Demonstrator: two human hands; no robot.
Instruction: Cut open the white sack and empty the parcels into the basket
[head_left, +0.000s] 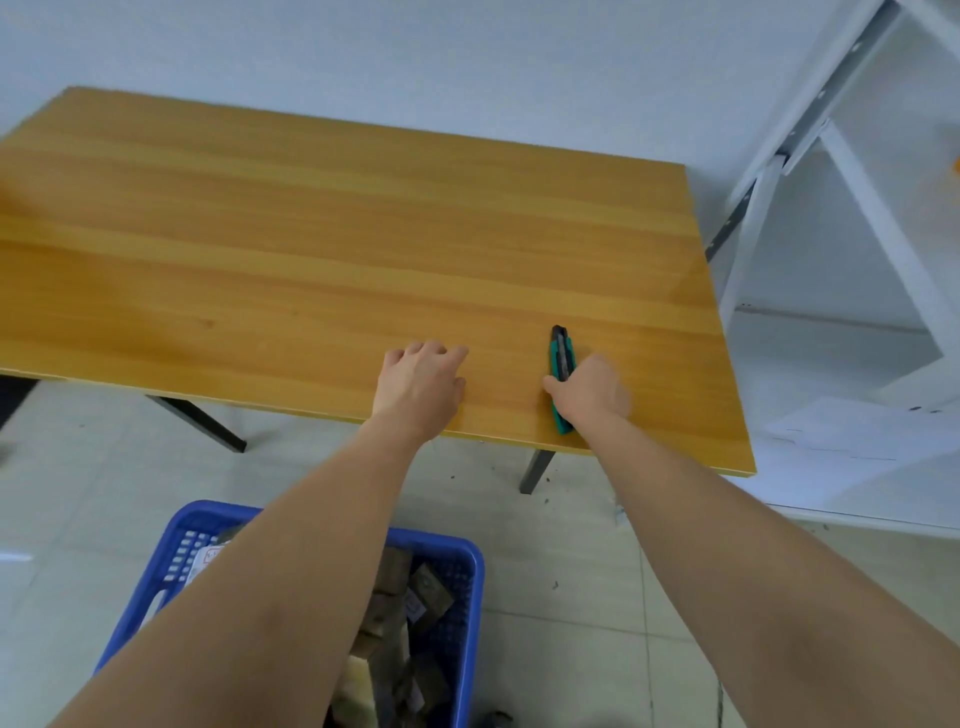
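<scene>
Parcels (410, 597) already lie heaped in the blue basket (470, 582) on the floor beneath your forearms, and the white sack itself is nowhere in view, so you cannot judge from here whether any of it remains to be cut or shaken out.

Take the scene from the biggest thing down. Your wooden counter (311, 234) fills most of the view and carries nothing but the knife and your hands. Off to the right stands a white metal rack (831, 156), well apart from the work. The basket sits near the counter's front edge, at floor level, with brown and pale boxes piled loosely in it. They look like small cardboard packets: light, stiff at the corners, not fragile by appearance, and likely to slide over one another if you tip the basket. Lift the basket by its rim on two opposite sides rather than by one edge.

Your left hand (421, 384) rests palm down on the counter, fingers loosely curled, holding nothing. Your right hand (589, 389) lies over the rear part of the green utility knife (562, 358), thumb against its side; whether you are gripping it or only touching it I cannot tell. The knife lies flat on the counter, pointing away from you. No bare blade is visible at its tip.
</scene>
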